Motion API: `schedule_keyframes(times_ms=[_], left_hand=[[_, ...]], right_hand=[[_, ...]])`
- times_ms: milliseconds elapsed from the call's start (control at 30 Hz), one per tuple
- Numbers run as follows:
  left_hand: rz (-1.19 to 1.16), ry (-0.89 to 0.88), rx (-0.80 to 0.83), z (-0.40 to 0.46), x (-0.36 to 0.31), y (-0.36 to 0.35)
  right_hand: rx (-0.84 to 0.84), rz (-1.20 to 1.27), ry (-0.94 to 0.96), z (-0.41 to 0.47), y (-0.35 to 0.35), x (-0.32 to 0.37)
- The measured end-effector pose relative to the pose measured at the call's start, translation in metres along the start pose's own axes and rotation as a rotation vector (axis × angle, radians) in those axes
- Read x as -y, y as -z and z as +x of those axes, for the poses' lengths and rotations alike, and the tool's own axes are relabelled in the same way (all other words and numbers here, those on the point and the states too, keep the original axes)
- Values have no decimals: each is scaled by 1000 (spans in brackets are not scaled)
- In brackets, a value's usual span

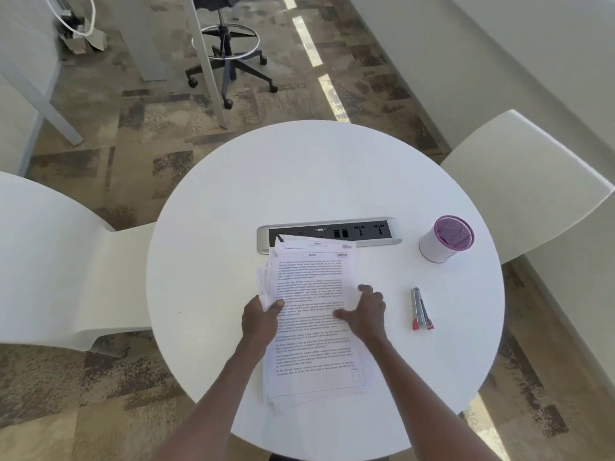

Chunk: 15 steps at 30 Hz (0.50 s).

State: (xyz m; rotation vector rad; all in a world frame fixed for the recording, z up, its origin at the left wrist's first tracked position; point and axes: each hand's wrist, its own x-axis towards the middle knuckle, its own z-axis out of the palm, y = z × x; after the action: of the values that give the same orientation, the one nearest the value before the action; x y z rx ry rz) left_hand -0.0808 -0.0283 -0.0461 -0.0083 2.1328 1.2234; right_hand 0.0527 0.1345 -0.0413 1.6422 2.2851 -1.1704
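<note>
A loose stack of printed paper sheets (pixel 312 287) lies in the middle of the round white table (pixel 233 211), its edges fanned out and uneven. My left hand (pixel 261 316) grips the stack's left edge, thumb on top of the sheets. At the right edge, my right hand (pixel 364 312) holds the stack with its thumb across the top page and its fingers curled over the side. A grey stapler with red ends (pixel 421 309) lies on the table to the right of the papers, apart from both hands.
A power and data socket strip (pixel 366 231) is set into the table behind the papers. A white and purple mesh cup (pixel 446 239) stands at the right. White chairs (pixel 519 181) flank the table; an office stool (pixel 229 58) stands beyond it.
</note>
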Motion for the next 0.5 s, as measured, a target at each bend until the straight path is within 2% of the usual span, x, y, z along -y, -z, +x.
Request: schedule_keyframes(times_ms=[133, 267, 333, 500], left_hand=[[-64, -72, 65, -4, -18, 13], [-90, -174, 86, -12, -44, 22], [-82, -232, 57, -17, -58, 22], [-102, -389, -54, -39, -93, 20]], right_hand=[[38, 335, -13, 8, 30, 5], [225, 712, 63, 6, 60, 13], [192, 774, 96, 0, 69, 23], [-43, 870, 177, -21, 90, 49]])
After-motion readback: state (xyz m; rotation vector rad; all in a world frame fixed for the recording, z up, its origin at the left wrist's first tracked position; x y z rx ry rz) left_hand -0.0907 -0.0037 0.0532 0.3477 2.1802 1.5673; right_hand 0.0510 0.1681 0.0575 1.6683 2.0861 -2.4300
